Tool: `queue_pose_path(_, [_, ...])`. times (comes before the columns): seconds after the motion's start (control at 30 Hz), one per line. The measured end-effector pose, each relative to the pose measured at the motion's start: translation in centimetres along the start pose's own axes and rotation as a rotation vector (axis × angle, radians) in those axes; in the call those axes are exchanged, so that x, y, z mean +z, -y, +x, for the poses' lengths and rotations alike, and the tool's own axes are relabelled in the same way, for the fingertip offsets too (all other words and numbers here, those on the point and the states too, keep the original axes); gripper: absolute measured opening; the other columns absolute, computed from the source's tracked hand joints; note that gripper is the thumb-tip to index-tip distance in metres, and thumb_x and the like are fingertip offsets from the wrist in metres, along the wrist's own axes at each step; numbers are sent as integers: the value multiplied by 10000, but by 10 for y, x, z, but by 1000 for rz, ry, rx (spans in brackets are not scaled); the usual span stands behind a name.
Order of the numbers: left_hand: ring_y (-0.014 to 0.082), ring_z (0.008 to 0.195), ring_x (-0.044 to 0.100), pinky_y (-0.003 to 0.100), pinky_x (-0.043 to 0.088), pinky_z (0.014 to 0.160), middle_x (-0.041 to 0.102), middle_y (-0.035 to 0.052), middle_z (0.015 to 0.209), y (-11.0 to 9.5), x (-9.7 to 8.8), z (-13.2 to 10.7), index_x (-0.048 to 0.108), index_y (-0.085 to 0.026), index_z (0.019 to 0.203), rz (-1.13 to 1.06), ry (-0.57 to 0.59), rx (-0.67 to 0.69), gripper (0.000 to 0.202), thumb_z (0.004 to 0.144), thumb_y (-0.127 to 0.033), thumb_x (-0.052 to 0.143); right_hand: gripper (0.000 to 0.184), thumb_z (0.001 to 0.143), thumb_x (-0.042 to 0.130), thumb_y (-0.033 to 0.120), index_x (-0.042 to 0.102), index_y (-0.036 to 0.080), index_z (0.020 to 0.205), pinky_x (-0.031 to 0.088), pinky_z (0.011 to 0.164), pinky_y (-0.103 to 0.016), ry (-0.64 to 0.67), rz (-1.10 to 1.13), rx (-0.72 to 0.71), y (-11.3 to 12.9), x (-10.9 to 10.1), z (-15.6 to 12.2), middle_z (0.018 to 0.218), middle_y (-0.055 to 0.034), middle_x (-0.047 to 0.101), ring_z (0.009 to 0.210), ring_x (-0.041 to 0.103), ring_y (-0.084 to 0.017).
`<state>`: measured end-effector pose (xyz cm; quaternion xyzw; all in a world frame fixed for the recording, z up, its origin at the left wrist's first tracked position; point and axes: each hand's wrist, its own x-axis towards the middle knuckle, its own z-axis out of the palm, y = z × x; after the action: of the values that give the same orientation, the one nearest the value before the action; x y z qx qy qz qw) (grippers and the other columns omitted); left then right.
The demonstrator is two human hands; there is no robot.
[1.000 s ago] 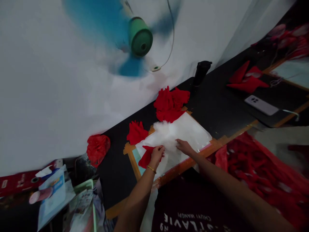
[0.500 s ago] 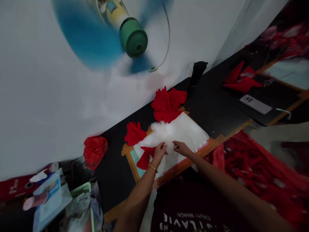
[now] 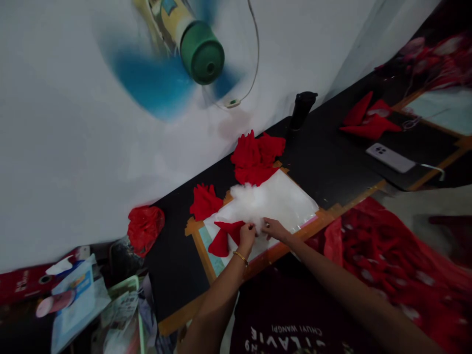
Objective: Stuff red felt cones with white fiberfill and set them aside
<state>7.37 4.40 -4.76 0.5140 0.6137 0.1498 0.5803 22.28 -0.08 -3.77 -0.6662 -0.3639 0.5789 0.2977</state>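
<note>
left hand (image 3: 248,236), gold bangle (image 3: 241,256) at wrist: fingertips pinched on a red fabric piece (image 3: 221,240), which spreads leftward from the grip. right hand (image 3: 275,230): fingertips gathered on a white fibre tuft (image 3: 258,223), between the hands. white fibrefill heap (image 3: 248,196): just beyond both hands. red cloth pile (image 3: 254,155): farther beyond. black lidded tumbler (image 3: 302,110): beyond, right of the grip.

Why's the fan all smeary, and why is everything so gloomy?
In the head view, the blue blades are blurred, probably from spinning, while the green hub looks sharper; in the head view, the light is dim, though the white fluff looks pale and bright; also in the head view, a soft shadow shows on the wall.
</note>
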Motion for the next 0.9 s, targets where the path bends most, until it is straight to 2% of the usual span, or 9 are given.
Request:
queue_pose_path(0.07, [112, 515, 508, 220, 388, 529, 560, -17, 547, -3, -3, -2, 622, -155, 655, 10, 44, 6, 120, 753, -203, 574, 18, 713, 616, 143, 614, 160, 717, 412, 432, -173, -5, -50, -23, 1, 2, 4, 581, 29, 617, 467, 565, -100])
queue_pose_path(0.2, [111, 530, 498, 214, 376, 542, 553, -17, 531, -6, -13, -6, 607, -161, 592, 51, 90, 32, 161, 741, -222, 600, 139, 678, 583, 109, 544, 181, 566, 378, 439, -173, -23, -113, -45, 0, 3, 9, 458, 43, 552, 449, 549, -104])
queue_pose_path(0.33, [112, 556, 480, 216, 365, 564, 540, -25, 558, -1, -17, -8, 595, -168, 612, 95, 14, 37, 128, 734, -204, 612, 150, 681, 557, 140, 523, 194, 545, 370, 455, -179, -76, -153, -44, -7, 1, 11, 436, 39, 549, 451, 543, -109])
queue_pose_path(0.43, [127, 605, 509, 233, 395, 601, 558, -8, 631, 4, -19, -7, 606, -163, 699, 98, -63, 23, 92, 772, -209, 573, 151, 701, 506, 171, 511, 198, 553, 374, 470, -189, -121, -157, -34, -15, -8, 11, 448, 32, 554, 460, 540, -114])
queue_pose_path(0.53, [140, 698, 554, 241, 430, 647, 611, 32, 765, 4, -20, -8, 640, -146, 848, 73, -77, 28, 110, 758, -188, 592, 144, 694, 480, 182, 508, 195, 553, 381, 480, -196, -124, -148, -39, -19, -19, 7, 461, 28, 553, 469, 528, -116])
queue_pose_path(0.67, [131, 753, 583, 217, 447, 629, 644, 64, 957, -5, -12, -9, 585, -158, 1197, 17, 2, 61, 536, 667, -101, 641, 113, 677, 480, 184, 553, 184, 591, 416, 498, -201, -40, -121, -80, -14, -21, -1, 514, 26, 576, 498, 534, -120])
queue_pose_path(0.73, [116, 657, 565, 211, 434, 579, 645, 32, 851, -9, -8, -9, 631, -155, 1115, 8, 62, 65, 473, 648, -81, 636, 104, 668, 483, 185, 564, 183, 603, 427, 506, -205, -9, -116, -97, -11, -19, -3, 527, 24, 580, 508, 536, -123])
queue_pose_path(0.83, [95, 501, 482, 206, 370, 496, 542, -22, 587, -11, -11, -6, 631, -144, 735, 19, 69, 51, 33, 706, -137, 618, 123, 690, 462, 202, 539, 189, 595, 414, 504, -214, -44, -120, -101, -9, -20, -3, 519, 20, 552, 506, 522, -125])
queue_pose_path(0.9, [89, 455, 447, 203, 328, 464, 482, -39, 514, -10, -18, -4, 562, -162, 632, 22, 35, 37, 131, 753, -192, 603, 135, 706, 451, 212, 517, 194, 589, 399, 498, -218, -83, -124, -96, -10, -26, -3, 509, 22, 521, 501, 503, -124])
